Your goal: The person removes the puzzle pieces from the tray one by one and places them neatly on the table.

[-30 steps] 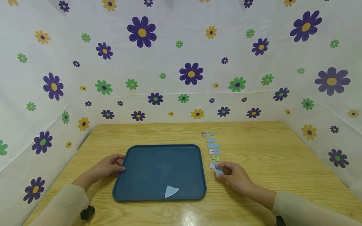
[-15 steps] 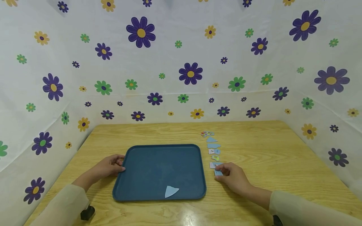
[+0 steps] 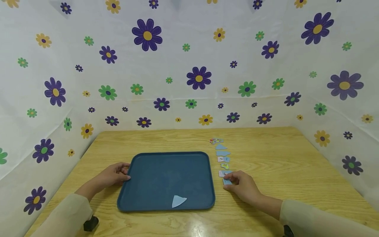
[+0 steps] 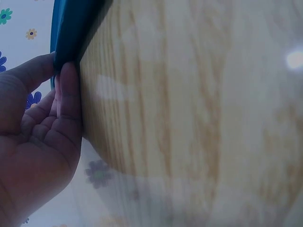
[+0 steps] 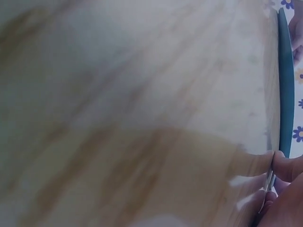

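My left hand (image 3: pixel 116 173) holds the left rim of the dark blue tray (image 3: pixel 165 174), thumb at the rim and fingers against its outer side in the left wrist view. Right of the tray, my right hand (image 3: pixel 243 185) pinches a small flat light-blue puzzle piece (image 3: pixel 227 181) at the tabletop, its right part hidden by the fingers. Just behind that lies a white and blue piece (image 3: pixel 222 173). A light-blue piece with a curved edge (image 3: pixel 179 201) lies in the tray near its front rim. In the right wrist view, fingertips (image 5: pixel 284 166) press close to the table.
Several flat pieces run in a column away from the right hand: a yellow-green one (image 3: pixel 225 166), a white and blue one (image 3: pixel 223 159), two light-blue ones (image 3: pixel 223 153) and a multicoloured one (image 3: pixel 216 141). A flower-printed cloth (image 3: pixel 165 59) surrounds the wooden table (image 3: pixel 275 158).
My right hand has shifted slightly left along with the light-blue puzzle piece, more of which now shows. The white and blue piece behind it is also less covered. The left hand stays on the tray.
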### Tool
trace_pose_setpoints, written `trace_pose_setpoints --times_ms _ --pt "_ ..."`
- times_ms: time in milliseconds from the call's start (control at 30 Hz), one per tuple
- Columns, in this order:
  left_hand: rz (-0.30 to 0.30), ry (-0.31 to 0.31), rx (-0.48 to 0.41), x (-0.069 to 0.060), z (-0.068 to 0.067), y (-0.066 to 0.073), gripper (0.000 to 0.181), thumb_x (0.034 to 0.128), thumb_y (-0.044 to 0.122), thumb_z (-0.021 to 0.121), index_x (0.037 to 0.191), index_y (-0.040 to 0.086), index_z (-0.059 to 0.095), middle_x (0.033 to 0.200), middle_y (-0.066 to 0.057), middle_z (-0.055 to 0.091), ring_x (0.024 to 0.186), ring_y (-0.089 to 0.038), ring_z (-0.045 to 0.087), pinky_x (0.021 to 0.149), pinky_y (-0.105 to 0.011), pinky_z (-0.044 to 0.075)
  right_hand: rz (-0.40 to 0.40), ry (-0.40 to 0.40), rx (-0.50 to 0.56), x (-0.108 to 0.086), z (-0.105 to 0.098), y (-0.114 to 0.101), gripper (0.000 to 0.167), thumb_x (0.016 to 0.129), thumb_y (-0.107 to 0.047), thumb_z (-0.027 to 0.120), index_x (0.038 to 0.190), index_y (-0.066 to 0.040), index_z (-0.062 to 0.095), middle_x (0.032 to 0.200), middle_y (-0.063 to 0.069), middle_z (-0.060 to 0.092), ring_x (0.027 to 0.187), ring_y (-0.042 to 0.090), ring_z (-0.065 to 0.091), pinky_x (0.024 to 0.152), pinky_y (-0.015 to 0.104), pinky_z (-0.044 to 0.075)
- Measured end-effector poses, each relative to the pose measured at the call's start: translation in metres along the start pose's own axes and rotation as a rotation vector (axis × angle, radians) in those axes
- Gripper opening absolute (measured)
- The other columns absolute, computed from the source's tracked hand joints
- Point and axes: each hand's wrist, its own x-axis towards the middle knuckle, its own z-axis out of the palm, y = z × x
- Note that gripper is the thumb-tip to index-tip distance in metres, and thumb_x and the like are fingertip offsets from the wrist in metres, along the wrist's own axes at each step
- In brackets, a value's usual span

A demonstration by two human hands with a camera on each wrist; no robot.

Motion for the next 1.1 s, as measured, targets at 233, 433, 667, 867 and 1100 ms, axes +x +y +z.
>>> trace_pose_setpoints --times_ms 233,433,667,867,1100 --pt "-0.008 0.01 0.016 -0.0015 0.0009 -0.0004 0.062 0.0909 0.007 0.067 0.14 -0.012 0.035 0.098 -0.012 0.05 0.086 -0.023 0.052 0.071 -0.034 0.051 0.012 -0.014 -0.003 -0.0007 0.0002 -0.0019 0.021 0.076 -0.008 0.082 0.096 -0.01 0.074 0.091 0.002 0.059 0.08 0.015 0.052 0.072 0.033 0.045" --pt "-0.003 0.002 0.011 -0.0003 0.0 -0.0023 0.063 0.0911 0.007 0.067 0.141 -0.012 0.034 0.098 -0.012 0.049 0.086 -0.023 0.052 0.07 -0.034 0.051 0.018 -0.016 -0.007 -0.0006 0.0004 -0.0017 0.021 0.077 -0.007 0.082 0.096 -0.009 0.074 0.092 0.002 0.06 0.08 0.015 0.053 0.072 0.033 0.045" --pt "-0.002 0.003 0.013 0.0006 -0.0002 -0.0028 0.061 0.0912 0.007 0.067 0.14 -0.012 0.035 0.097 -0.012 0.048 0.085 -0.023 0.051 0.07 -0.034 0.051 0.021 -0.018 -0.013 -0.001 0.0005 -0.0022 0.022 0.077 -0.008 0.082 0.097 -0.01 0.074 0.092 0.002 0.059 0.081 0.015 0.054 0.073 0.033 0.045" --pt "-0.003 0.003 0.013 0.0 -0.0004 -0.0024 0.061 0.0913 0.006 0.067 0.14 -0.013 0.035 0.097 -0.012 0.048 0.086 -0.023 0.051 0.07 -0.034 0.05 0.026 -0.024 0.002 -0.001 -0.0008 -0.0039 0.022 0.077 -0.009 0.082 0.098 -0.01 0.074 0.092 0.003 0.059 0.084 0.016 0.054 0.075 0.034 0.045" --pt "-0.001 0.006 0.02 -0.0018 0.0002 0.0011 0.061 0.0914 0.007 0.066 0.14 -0.013 0.035 0.097 -0.012 0.049 0.085 -0.023 0.052 0.07 -0.034 0.051 0.041 -0.034 0.045 0.0022 -0.0042 -0.0084 0.024 0.078 -0.01 0.081 0.1 -0.007 0.073 0.088 0.004 0.059 0.082 0.018 0.052 0.073 0.034 0.044"
